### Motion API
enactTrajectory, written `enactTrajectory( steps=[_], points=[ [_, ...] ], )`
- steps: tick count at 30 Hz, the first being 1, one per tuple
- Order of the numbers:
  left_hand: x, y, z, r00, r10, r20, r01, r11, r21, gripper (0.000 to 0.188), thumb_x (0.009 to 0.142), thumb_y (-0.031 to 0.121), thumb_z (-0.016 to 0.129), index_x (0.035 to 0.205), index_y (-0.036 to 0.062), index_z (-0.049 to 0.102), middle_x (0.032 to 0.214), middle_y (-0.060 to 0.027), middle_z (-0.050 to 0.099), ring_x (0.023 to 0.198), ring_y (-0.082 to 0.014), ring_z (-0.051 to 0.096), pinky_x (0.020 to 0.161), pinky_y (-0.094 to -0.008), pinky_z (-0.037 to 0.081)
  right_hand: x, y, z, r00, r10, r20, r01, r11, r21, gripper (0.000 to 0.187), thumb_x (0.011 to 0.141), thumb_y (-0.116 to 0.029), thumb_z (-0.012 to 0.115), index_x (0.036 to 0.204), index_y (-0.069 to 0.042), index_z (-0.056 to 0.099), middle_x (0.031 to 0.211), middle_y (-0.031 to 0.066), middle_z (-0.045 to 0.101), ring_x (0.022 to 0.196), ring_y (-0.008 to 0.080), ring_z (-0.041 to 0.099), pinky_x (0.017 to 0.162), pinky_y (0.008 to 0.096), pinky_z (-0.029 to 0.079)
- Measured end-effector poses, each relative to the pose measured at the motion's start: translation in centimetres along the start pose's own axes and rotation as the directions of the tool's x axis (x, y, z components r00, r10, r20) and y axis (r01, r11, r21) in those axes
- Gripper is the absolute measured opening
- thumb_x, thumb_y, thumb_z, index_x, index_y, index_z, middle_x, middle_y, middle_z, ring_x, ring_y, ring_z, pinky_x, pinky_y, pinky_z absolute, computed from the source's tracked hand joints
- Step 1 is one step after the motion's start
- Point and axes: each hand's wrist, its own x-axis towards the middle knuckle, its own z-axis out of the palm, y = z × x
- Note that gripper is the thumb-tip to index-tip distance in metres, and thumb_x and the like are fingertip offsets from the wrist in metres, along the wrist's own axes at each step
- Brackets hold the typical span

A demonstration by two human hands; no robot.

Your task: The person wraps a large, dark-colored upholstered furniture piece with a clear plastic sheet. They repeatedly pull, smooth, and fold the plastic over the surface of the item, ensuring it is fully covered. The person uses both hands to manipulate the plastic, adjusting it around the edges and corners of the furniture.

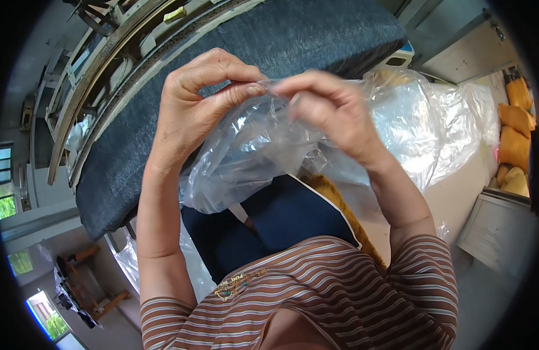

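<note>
Head view: one clear plastic bag [252, 151], thin, limp, slippery and by judgement nearly weightless, was held above the lap before a dark grey cushion [234, 64], left hand [193, 105] and right hand [333, 111] grips pinched shut on its top edge, the best hold.

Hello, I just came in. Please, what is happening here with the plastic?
A person in a striped shirt holds a clear plastic bag up with both bare hands. The left hand and the right hand pinch its top edge close together, fingertips almost meeting, and the rest of the bag hangs crumpled below them. Behind lies a long dark grey cushion; more clear plastic lies to the right.
</note>
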Motion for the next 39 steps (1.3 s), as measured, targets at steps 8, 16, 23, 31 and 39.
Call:
enactTrajectory(
  steps=[8, 16, 23, 31, 39],
  points=[
    [-2.1, -0.8, 3.3, 0.965, -0.146, -0.220, -0.025, 0.778, -0.628, 0.006, 0.092, 0.010, 0.059, 0.093, 0.0041, 0.057, 0.090, -0.0032, 0.059, 0.082, -0.0104, 0.059, 0.073, -0.0232, 0.049, 1.3, -1.1, -2.4, 0.991, -0.079, 0.107, 0.122, 0.862, -0.492, 0.011, 0.089, -0.013, 0.058, 0.086, -0.003, 0.056, 0.074, 0.0031, 0.055, 0.074, 0.0111, 0.052, 0.069, 0.0248, 0.042],
    [-5.8, 1.0, 2.4, 0.888, -0.229, -0.398, -0.130, 0.707, -0.696, 0.012, 0.095, 0.017, 0.055, 0.099, 0.0057, 0.052, 0.084, -0.0015, 0.055, 0.069, -0.0090, 0.057, 0.065, -0.0236, 0.051, 1.4, -4.4, 2.4, 0.965, -0.264, -0.013, 0.233, 0.873, -0.428, 0.010, 0.089, -0.011, 0.062, 0.089, -0.005, 0.055, 0.075, 0.0000, 0.054, 0.069, 0.0100, 0.050, 0.066, 0.0242, 0.042],
    [-9.2, 2.4, -0.1, 0.857, -0.147, -0.495, -0.239, 0.737, -0.632, 0.013, 0.090, 0.016, 0.061, 0.097, 0.0052, 0.059, 0.094, -0.0041, 0.058, 0.083, -0.0119, 0.062, 0.075, -0.0251, 0.051, 0.1, -8.5, 4.7, 0.952, -0.224, 0.207, 0.303, 0.772, -0.559, 0.017, 0.082, -0.007, 0.066, 0.096, -0.005, 0.056, 0.082, 0.0003, 0.055, 0.071, 0.0112, 0.051, 0.064, 0.0243, 0.043],
    [-11.8, 4.0, -0.9, 0.868, -0.128, -0.479, -0.321, 0.592, -0.739, 0.011, 0.095, 0.018, 0.055, 0.098, 0.0081, 0.051, 0.088, -0.0023, 0.053, 0.067, -0.0087, 0.053, 0.058, -0.0218, 0.046, 0.0, -10.7, 7.1, 0.790, 0.288, 0.541, 0.005, 0.880, -0.475, 0.025, 0.084, -0.024, 0.068, 0.080, 0.000, 0.061, 0.065, 0.0005, 0.055, 0.062, 0.0074, 0.048, 0.056, 0.0257, 0.040],
    [-21.6, 3.8, -9.9, 0.501, -0.042, -0.865, -0.110, 0.988, -0.112, 0.005, 0.096, 0.006, 0.048, 0.094, 0.0076, 0.052, 0.069, 0.0023, 0.046, 0.053, -0.0031, 0.035, 0.044, -0.0182, 0.027, -2.1, -2.6, 2.9, 0.598, 0.633, 0.491, 0.107, 0.544, -0.832, 0.018, 0.077, -0.028, 0.069, 0.082, -0.011, 0.071, 0.058, 0.0082, 0.060, 0.057, 0.0190, 0.061, 0.058, 0.0351, 0.047]
  ],
)
